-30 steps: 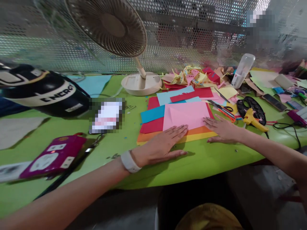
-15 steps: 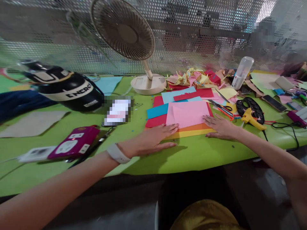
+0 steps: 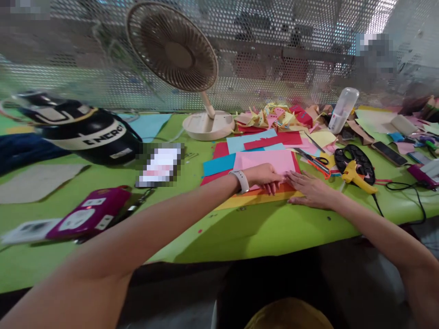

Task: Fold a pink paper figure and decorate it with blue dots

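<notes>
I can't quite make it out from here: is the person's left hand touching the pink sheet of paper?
Touching. In the head view the left hand lies on the pink sheet of paper, fingers curled over its near edge.

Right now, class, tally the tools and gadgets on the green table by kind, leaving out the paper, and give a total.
Fan: 1
Helmet: 1
Scissors: 1
Glue gun: 1
Bottle: 1
Phone: 1
Total: 6

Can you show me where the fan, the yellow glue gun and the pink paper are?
fan (image 3: 173, 48), head view, middle of its grille.
yellow glue gun (image 3: 355, 176), head view, its body.
pink paper (image 3: 265, 160), head view, its bare upper part.
</notes>
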Available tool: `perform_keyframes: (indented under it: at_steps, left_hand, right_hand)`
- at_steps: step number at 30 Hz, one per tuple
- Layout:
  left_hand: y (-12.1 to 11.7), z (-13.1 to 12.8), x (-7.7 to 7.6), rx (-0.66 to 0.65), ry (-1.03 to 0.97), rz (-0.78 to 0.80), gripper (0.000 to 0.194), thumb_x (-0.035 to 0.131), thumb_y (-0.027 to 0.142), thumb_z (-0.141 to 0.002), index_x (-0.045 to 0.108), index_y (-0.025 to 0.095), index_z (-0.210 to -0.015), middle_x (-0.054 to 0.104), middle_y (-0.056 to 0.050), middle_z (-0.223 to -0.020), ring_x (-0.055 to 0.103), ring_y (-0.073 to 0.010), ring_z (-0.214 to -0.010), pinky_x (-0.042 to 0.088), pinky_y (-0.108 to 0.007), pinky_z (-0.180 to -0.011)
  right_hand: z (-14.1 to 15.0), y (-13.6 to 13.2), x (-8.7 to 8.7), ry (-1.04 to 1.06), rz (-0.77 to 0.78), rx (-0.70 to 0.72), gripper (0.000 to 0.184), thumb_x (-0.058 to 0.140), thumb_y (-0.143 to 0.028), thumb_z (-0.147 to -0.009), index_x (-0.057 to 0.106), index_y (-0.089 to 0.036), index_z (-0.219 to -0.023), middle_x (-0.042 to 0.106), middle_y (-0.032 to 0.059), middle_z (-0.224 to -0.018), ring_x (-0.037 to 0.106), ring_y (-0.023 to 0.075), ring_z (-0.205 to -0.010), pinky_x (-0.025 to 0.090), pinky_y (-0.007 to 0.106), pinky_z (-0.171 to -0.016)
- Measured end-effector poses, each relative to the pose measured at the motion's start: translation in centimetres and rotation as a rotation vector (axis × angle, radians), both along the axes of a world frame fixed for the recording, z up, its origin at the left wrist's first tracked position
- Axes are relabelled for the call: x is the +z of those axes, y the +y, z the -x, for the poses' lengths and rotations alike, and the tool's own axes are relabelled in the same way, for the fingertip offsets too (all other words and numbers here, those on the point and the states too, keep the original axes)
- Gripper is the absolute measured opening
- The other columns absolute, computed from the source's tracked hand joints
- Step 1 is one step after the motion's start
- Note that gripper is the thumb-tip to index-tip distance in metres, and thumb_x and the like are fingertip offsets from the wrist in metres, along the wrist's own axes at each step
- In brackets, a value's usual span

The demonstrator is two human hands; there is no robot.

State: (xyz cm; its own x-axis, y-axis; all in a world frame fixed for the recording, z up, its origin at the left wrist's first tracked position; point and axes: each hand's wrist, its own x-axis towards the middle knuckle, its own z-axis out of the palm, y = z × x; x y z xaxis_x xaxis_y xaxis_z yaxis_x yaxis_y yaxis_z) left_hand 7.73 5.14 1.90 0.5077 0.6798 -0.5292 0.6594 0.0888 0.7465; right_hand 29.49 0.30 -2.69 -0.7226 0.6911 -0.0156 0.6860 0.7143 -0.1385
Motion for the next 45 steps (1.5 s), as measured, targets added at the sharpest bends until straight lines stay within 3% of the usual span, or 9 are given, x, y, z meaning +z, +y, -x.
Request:
perform_keyframes:
  at_steps: [7, 16, 24, 29, 35, 41, 45]
  left_hand:
    - [0.9, 0.3, -1.4, -0.012, 0.002, 0.112, 0.047, 0.072, 0.058, -0.073, 0.065, 0.016, -0.054, 0.065, -0.005, -0.049, 0.068, -0.0184, -0.059, 0.046, -0.027, -0.059]
    - [0.9, 1.6, -1.6, -0.090, 0.097, 0.025, 0.059, 0.070, 0.071, -0.070, 0.064, 0.017, -0.050, 0.063, -0.006, -0.045, 0.062, -0.0166, -0.050, 0.041, -0.027, -0.054]
    - [0.1, 6.1, -1.9, -0.026, 0.152, 0.007, 0.059, 0.071, 0.074, -0.066, 0.064, 0.018, -0.046, 0.062, -0.007, -0.044, 0.057, -0.0159, -0.046, 0.045, -0.028, -0.052]
    - [-0.8, 8.9, -1.8, 0.031, 0.202, 0.003, 0.064, 0.071, 0.080, -0.058, 0.064, 0.018, -0.047, 0.063, -0.008, -0.046, 0.055, -0.0143, -0.043, 0.040, -0.025, -0.046]
    - [-1.5, 11.5, -0.7, 0.033, 0.229, -0.018, 0.062, 0.071, 0.079, -0.059, 0.064, 0.018, -0.048, 0.059, -0.006, -0.041, 0.051, -0.0128, -0.040, 0.039, -0.024, -0.044]
    - [-2.0, 11.9, 1.2, 0.274, -0.007, -0.248, 0.055, 0.069, 0.073, -0.069, 0.064, 0.019, -0.062, 0.067, -0.004, -0.054, 0.060, -0.0136, -0.049, 0.044, -0.023, -0.049]
    - [-2.0, 10.4, 0.5, 0.326, -0.154, -0.423, 0.056, 0.062, 0.075, -0.074, 0.061, 0.018, -0.071, 0.072, -0.007, -0.070, 0.065, -0.0154, -0.060, 0.053, -0.027, -0.059]
  right_hand:
    - [0.2, -0.2, 0.1, 0.016, 0.000, 0.009, 0.087, 0.028, -0.074, -0.094, 0.028, -0.014, -0.157, 0.026, 0.0142, -0.162, 0.023, 0.0281, -0.152, 0.022, 0.050, -0.123]
    - [0.1, -0.2, 0.2, 0.012, 0.000, -0.007, 0.084, 0.029, -0.073, -0.094, 0.029, -0.017, -0.157, 0.026, 0.0121, -0.162, 0.025, 0.0279, -0.152, 0.022, 0.050, -0.124]
    - [-0.1, 0.0, 0.2, 0.026, 0.035, -0.008, 0.081, 0.033, -0.071, -0.095, 0.026, -0.020, -0.158, 0.026, 0.0106, -0.162, 0.022, 0.0267, -0.152, 0.020, 0.053, -0.124]
    - [-0.2, 0.2, 0.0, 0.012, 0.042, -0.007, 0.084, 0.028, -0.073, -0.094, 0.027, -0.017, -0.158, 0.024, 0.0112, -0.163, 0.021, 0.0257, -0.153, 0.018, 0.052, -0.125]
    - [-0.2, 0.3, 0.4, -0.008, 0.076, -0.029, 0.087, 0.023, -0.074, -0.094, 0.026, -0.015, -0.157, 0.023, 0.0121, -0.163, 0.021, 0.0264, -0.153, 0.017, 0.050, -0.125]
    - [0.2, 0.1, 0.8, 0.034, 0.073, -0.132, 0.088, 0.025, -0.073, -0.095, 0.021, -0.014, -0.159, 0.019, 0.0152, -0.163, 0.023, 0.0300, -0.152, 0.015, 0.055, -0.124]
    - [0.8, -0.1, 1.0, 0.019, 0.075, -0.115, 0.087, 0.024, -0.072, -0.095, 0.017, -0.014, -0.160, 0.016, 0.0152, -0.164, 0.019, 0.0299, -0.153, 0.010, 0.057, -0.124]
